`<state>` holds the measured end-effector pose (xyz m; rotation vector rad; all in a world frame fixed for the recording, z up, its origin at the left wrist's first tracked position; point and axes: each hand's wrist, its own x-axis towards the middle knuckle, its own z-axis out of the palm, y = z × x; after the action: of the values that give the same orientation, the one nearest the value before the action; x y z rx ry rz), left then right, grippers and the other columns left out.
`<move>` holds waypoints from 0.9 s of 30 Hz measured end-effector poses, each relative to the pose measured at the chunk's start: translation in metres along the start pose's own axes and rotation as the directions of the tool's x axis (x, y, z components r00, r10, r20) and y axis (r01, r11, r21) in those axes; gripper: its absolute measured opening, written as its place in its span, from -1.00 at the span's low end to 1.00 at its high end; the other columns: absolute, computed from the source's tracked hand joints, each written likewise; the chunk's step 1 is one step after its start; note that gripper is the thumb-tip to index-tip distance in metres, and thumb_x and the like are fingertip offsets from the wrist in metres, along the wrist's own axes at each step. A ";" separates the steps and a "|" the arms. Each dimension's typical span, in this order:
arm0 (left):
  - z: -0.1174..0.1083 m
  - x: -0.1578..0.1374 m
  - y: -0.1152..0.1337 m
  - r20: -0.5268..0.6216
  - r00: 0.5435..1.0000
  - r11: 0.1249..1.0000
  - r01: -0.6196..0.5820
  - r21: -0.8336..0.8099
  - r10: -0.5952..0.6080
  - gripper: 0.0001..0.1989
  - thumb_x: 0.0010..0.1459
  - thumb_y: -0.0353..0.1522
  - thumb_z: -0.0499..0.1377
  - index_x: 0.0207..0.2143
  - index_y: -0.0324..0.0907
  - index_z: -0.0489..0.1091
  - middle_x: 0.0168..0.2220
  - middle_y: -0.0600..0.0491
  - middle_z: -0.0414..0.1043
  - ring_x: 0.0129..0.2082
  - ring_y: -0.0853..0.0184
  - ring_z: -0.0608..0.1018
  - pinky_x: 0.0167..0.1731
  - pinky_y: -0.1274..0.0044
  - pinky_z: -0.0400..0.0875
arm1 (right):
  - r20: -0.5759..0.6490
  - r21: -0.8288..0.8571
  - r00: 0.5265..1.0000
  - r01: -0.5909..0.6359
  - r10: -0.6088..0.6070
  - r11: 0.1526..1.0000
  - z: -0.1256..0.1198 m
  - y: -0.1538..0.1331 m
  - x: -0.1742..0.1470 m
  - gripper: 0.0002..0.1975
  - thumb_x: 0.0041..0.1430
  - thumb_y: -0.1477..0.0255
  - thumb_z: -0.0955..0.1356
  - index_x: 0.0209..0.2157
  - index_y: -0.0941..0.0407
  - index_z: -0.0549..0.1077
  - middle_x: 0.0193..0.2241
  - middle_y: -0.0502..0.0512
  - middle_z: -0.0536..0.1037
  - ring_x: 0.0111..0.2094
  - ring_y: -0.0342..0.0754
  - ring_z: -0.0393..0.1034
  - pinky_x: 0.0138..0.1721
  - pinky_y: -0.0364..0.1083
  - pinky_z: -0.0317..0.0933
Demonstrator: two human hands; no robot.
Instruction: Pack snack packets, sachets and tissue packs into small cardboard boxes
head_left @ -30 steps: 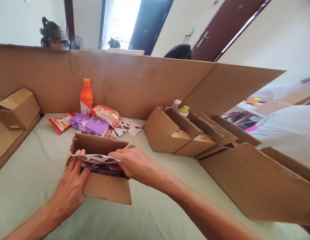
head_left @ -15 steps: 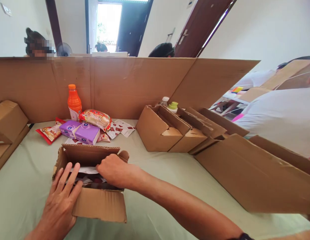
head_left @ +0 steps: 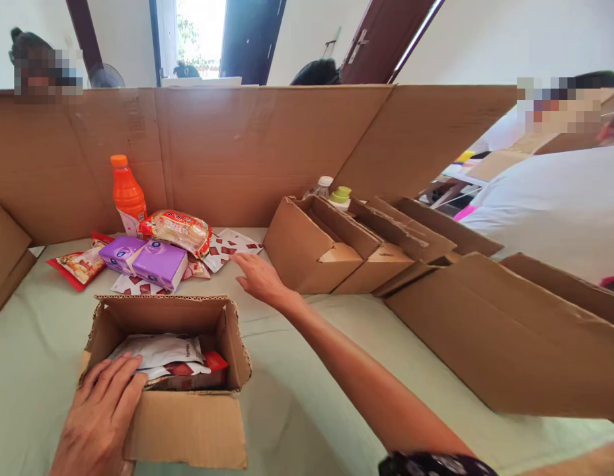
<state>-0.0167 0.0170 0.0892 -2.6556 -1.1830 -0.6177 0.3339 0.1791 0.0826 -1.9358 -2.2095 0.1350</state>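
The right hand (head_left: 262, 277) had come out of the open box (head_left: 162, 314), where it had been bunched over a pouch half a second earlier, and was stretched across the cloth (head_left: 291, 370) toward the far pile. It held nothing: its fingers were extended and apart, the tips just beside a brown-and-white pouch (head_left: 237, 243). The left hand (head_left: 101, 403) was laid over the box's near left edge, fingers straight, tips at the pouch inside; I couldn't tell whether it was pinching the cardboard.

As for how far things had got, the box stood near and to the left, its near flap folded outward. Inside, a pale pouch (head_left: 162, 350) lay over a patterned packet (head_left: 188, 368), with something red (head_left: 216, 361) poking out at the right; there was still room above them. Outside, on the far side, remained two purple tissue packs (head_left: 160, 262), a bread packet (head_left: 175, 231), a red snack bag (head_left: 78, 268) and an upright orange bottle (head_left: 128, 195). Another patterned pouch (head_left: 133, 285) showed beneath the tissues.
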 end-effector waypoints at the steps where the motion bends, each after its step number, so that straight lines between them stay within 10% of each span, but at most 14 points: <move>1: 0.001 0.000 0.000 -0.002 1.000 1.000 0.002 -0.004 -0.002 -0.43 0.02 -0.60 0.06 0.13 -0.21 0.28 0.20 -0.23 0.38 0.24 -0.03 0.39 0.22 0.07 0.23 | 0.012 -0.010 1.000 -0.010 0.010 1.000 0.015 0.002 0.015 -0.36 0.18 0.64 0.32 0.31 0.23 0.29 0.31 0.35 0.32 0.27 0.18 0.23 0.22 0.07 0.17; 7: -0.004 0.000 0.003 0.030 1.000 1.000 0.008 -0.006 -0.007 -0.40 -0.02 -0.55 0.08 0.14 -0.21 0.29 0.10 -0.17 0.50 0.19 0.02 0.47 0.22 0.13 0.26 | -0.037 0.058 0.999 0.034 -0.032 0.998 0.065 -0.005 0.072 -0.42 0.31 0.65 0.14 0.33 0.27 0.26 0.36 0.45 0.21 0.34 0.25 0.08 0.22 0.17 0.09; 13: -0.002 0.003 0.006 0.002 1.000 1.000 0.026 -0.015 -0.026 -0.45 -0.02 -0.54 0.10 0.09 -0.20 0.32 -0.05 -0.12 0.54 0.00 0.06 0.54 0.16 0.16 0.29 | -0.164 0.221 0.986 0.068 -0.032 0.973 0.056 0.007 0.045 -0.52 0.32 0.59 0.16 0.17 0.17 0.48 0.14 0.32 0.52 0.21 0.15 0.31 0.24 0.11 0.06; 18: 0.004 0.010 0.005 -0.057 0.998 0.998 0.035 -0.050 -0.038 -0.44 -0.07 -0.61 0.04 0.04 -0.24 0.33 -0.10 -0.13 0.49 -0.07 0.06 0.50 0.13 0.12 0.25 | -0.280 0.417 0.950 -0.011 0.140 0.909 0.007 0.027 -0.024 -0.55 0.39 0.32 0.11 -0.02 0.13 0.55 -0.16 0.21 0.65 -0.13 0.08 0.52 -0.05 0.01 0.34; 23: -0.006 0.019 0.010 -0.003 1.000 1.000 0.002 -0.021 -0.002 -0.50 -0.12 -0.62 0.07 -0.06 -0.26 0.37 -0.15 -0.15 0.49 -0.13 0.05 0.50 0.05 0.17 0.32 | -0.568 0.783 0.753 0.372 0.331 0.498 -0.073 -0.013 -0.081 -0.77 0.22 0.22 0.35 -0.19 0.02 0.57 -0.27 0.08 0.62 -0.11 0.05 0.52 0.00 0.09 0.38; 27: -0.011 0.020 0.012 0.032 0.999 0.998 0.039 -0.039 -0.038 -0.53 -0.16 -0.59 0.11 -0.11 -0.24 0.38 -0.17 -0.12 0.51 -0.16 0.06 0.51 0.01 0.18 0.37 | -0.645 0.730 0.726 0.492 0.239 0.475 -0.116 -0.059 -0.108 -0.86 0.23 0.21 0.40 -0.28 -0.08 0.59 -0.27 0.04 0.60 -0.12 0.07 0.52 0.03 0.14 0.37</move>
<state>0.0013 0.0187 0.1082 -2.6909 -1.2460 -0.6141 0.3137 0.0569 0.1978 -0.9315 -1.2923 0.3798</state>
